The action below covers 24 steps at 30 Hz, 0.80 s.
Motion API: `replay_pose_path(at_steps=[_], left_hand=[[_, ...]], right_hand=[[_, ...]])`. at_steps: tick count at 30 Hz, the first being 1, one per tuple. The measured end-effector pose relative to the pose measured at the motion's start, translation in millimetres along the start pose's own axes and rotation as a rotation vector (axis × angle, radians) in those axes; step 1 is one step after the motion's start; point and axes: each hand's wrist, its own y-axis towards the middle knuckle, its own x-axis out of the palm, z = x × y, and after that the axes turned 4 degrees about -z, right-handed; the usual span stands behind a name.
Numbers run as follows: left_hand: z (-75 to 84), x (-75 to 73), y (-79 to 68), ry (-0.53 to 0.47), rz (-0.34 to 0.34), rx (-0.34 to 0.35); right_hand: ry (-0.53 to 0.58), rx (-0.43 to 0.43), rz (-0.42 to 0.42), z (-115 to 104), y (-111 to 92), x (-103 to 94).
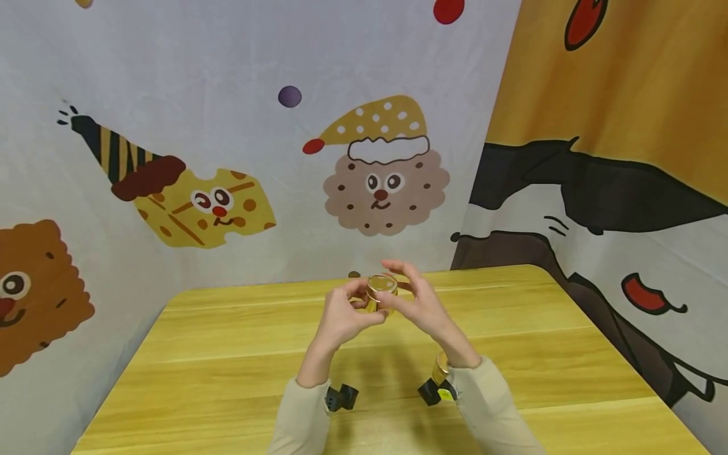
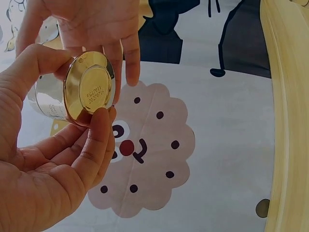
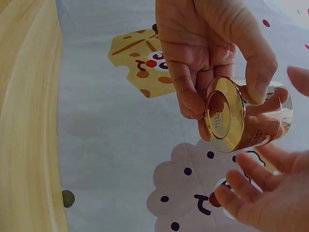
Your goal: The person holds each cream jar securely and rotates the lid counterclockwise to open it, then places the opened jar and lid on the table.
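A small shiny gold cosmetic jar (image 1: 382,284) is held up above the far part of the table, between both hands. My left hand (image 1: 344,318) grips it by the side, thumb on one side and fingers curled on the other. Its flat gold base (image 2: 95,89), stamped with two lines of small print, faces the camera in the left wrist view. Around the other end of the jar, my right hand (image 1: 423,305) is spread, thumb and fingers apart. In the right wrist view the right hand's fingers (image 3: 260,186) lie loosely extended just beside the jar.
On the wooden table (image 1: 227,373), another gold cylindrical thing (image 1: 440,368) shows beside the right sleeve, partly covered by it. Black wrist cameras sit at both cuffs. Behind the table hangs a printed curtain (image 1: 239,82) with cartoon biscuits and cheese.
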Motion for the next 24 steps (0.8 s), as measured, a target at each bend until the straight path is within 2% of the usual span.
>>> replay_pose_path(at_steps=[6, 16, 24], left_hand=[[-0.3, -1.2, -0.7, 0.007, 0.008, -0.016], [-0.2, -2.2, -0.6, 0.007, 0.008, -0.02], [0.5, -2.1, -0.6, 0.008, 0.012, -0.021]], right_hand=[[-0.032, 0.039, 0.07, -0.4, 0.8, 3.2], [-0.063, 0.014, -0.013, -1.4, 0.4, 1.1], [-0.069, 0.053, 0.056, -0.3, 0.7, 4.1]])
